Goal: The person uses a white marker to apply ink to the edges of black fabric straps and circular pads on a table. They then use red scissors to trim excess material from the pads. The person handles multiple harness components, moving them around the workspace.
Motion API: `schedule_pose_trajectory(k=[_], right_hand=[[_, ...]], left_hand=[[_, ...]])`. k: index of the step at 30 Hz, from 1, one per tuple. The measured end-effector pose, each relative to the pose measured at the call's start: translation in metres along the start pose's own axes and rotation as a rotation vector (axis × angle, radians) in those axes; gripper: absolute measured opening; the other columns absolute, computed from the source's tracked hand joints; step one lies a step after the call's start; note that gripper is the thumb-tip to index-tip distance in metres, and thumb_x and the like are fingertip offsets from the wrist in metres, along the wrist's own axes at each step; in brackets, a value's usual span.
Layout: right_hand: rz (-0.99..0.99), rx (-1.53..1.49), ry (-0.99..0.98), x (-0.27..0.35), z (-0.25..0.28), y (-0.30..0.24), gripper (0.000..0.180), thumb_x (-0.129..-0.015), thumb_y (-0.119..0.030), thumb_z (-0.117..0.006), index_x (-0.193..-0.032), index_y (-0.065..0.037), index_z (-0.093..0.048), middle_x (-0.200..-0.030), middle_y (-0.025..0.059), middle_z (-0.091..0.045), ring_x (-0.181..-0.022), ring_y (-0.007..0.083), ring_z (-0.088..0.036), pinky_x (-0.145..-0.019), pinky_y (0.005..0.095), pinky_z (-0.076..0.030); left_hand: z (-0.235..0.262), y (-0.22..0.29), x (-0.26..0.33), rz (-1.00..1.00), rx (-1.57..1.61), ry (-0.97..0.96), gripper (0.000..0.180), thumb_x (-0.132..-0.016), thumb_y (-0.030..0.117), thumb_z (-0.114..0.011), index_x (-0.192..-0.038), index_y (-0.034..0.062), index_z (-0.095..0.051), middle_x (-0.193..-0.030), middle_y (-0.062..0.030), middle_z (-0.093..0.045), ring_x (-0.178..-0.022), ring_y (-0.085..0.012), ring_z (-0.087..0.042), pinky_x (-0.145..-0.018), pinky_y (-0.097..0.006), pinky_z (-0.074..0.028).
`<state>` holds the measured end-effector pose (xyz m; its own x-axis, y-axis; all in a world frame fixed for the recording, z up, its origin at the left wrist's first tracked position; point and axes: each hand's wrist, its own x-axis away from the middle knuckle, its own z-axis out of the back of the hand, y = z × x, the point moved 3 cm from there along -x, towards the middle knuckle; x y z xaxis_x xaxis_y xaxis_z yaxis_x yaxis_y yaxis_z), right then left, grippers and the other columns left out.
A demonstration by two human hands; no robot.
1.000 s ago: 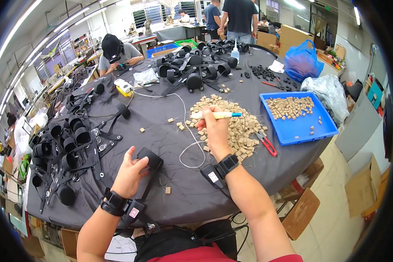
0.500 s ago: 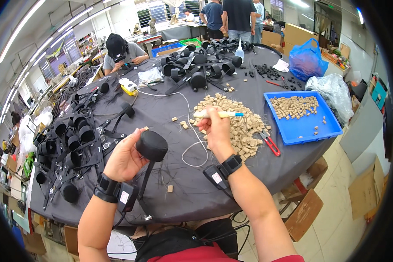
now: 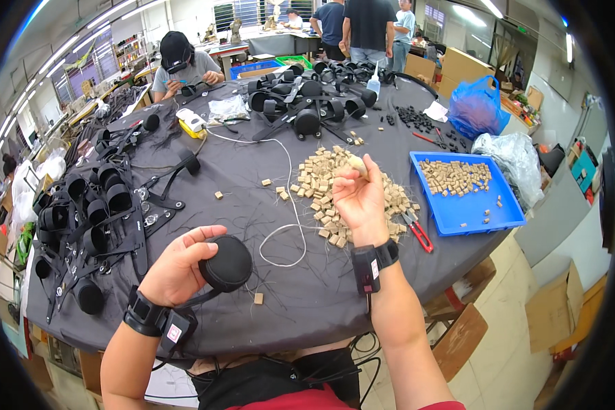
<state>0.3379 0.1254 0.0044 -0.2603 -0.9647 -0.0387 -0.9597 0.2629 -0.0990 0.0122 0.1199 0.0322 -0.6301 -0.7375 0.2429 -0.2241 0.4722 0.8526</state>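
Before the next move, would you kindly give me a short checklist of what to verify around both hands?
1. Left hand has the black pad: ok, thumb pressed on it.
2. Right hand has the pale tool: ok, held among the fingers.
3. Tool's tip direction: cannot tell, most of the tool is hidden by the hand.
4. Cord lying straight: not ok, it loops on the table between the hands.
5. Red-handled pliers set down: ok, lying at the right edge of the block pile.
6. Stray blocks gathered: not ok, one lies near the pad.
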Motion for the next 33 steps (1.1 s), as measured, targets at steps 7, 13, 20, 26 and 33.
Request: schedule_pose_trajectory(k=[7,13,20,26,33], right_hand=[[0.193,0.426,-0.333,0.082,-0.076,0.023,0.029,-0.101,-0.034,-0.056,-0.091,-0.006,-0.058,-0.066,0.0079,-0.060,-0.062,0.0214,-0.062,-0.050,0.0307,-0.046],[0.540,0.915,-0.580,0.131,-0.101,0.026,0.023,-0.099,-0.023,-0.061,-0.097,-0.002,-0.052,-0.078,0.0183,-0.065,-0.061,0.0234,-0.066,-0.052,0.0321,-0.055],[0.520,1.007,-0.574,0.136,-0.096,0.041,0.027,-0.097,-0.026,-0.064,-0.098,-0.001,-0.053,-0.080,0.0173,-0.066,-0.063,0.0230,-0.068,-0.051,0.0306,-0.057],[0.450,1.062,-0.542,0.123,-0.087,0.060,0.024,-0.097,-0.024,-0.063,-0.095,-0.001,-0.054,-0.080,0.0158,-0.065,-0.062,0.0219,-0.067,-0.051,0.0289,-0.056],[0.076,1.169,-0.378,0.085,-0.062,0.094,0.016,-0.098,-0.016,-0.059,-0.096,0.000,-0.057,-0.078,0.0113,-0.066,-0.062,0.0144,-0.066,-0.053,0.0260,-0.053]], left_hand=[[0.001,-0.019,0.028,0.024,0.038,0.032,0.044,-0.095,0.004,-0.055,-0.137,0.0036,-0.045,-0.122,-0.0131,-0.064,-0.107,-0.0237,-0.067,-0.094,-0.044,-0.055],[-0.001,-0.030,0.029,-0.001,0.046,0.000,0.046,-0.095,0.002,-0.053,-0.140,0.0026,-0.043,-0.123,-0.0115,-0.060,-0.108,-0.0206,-0.064,-0.095,-0.040,-0.055],[0.015,-0.043,0.028,-0.005,-0.181,-0.008,0.048,-0.095,0.002,-0.055,-0.141,0.0045,-0.041,-0.124,-0.0095,-0.059,-0.108,-0.0176,-0.063,-0.093,-0.038,-0.056],[0.031,-0.052,0.037,0.002,-0.274,-0.029,0.050,-0.099,0.007,-0.057,-0.145,0.0088,-0.041,-0.123,-0.0124,-0.049,-0.104,-0.0151,-0.056,-0.088,-0.034,-0.059],[0.034,-0.057,0.020,-0.033,-0.306,-0.022,0.048,-0.100,0.008,-0.056,-0.146,0.0091,-0.041,-0.114,-0.0072,-0.052,-0.100,-0.0111,-0.056,-0.087,-0.031,-0.058]])
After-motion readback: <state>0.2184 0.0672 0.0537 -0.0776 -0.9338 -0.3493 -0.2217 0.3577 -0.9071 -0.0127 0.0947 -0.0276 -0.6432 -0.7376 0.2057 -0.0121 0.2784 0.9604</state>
